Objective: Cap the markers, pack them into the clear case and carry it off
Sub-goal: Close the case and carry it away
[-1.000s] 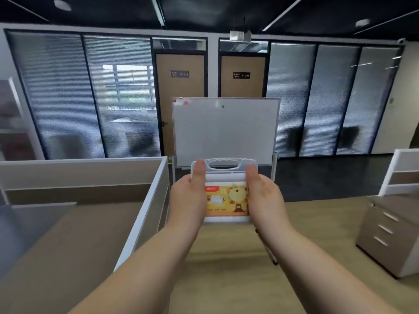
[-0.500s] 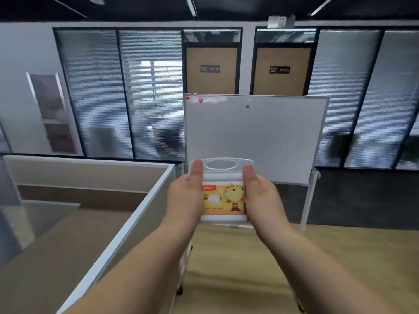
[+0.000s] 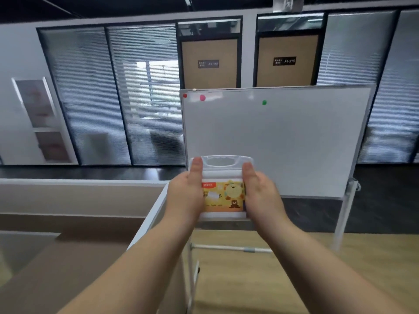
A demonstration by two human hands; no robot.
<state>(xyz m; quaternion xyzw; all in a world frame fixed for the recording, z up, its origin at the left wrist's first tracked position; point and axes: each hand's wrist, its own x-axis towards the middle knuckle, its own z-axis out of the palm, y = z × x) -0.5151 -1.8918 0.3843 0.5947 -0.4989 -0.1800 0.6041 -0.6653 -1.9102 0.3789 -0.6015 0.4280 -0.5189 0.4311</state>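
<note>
Gripping the case (image 3: 223,196) from both sides, the left hand (image 3: 184,196) and right hand (image 3: 260,196) hold it out at arm's length, thumbs laid along its front. It is shut (handle uppermost), raised before the whiteboard (image 3: 283,141).

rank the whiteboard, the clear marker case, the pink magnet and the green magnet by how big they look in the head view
1. whiteboard
2. clear marker case, held out between the left hand and right hand, nearer the camera
3. pink magnet and green magnet: both tiny and blurred, too alike to rank
</note>
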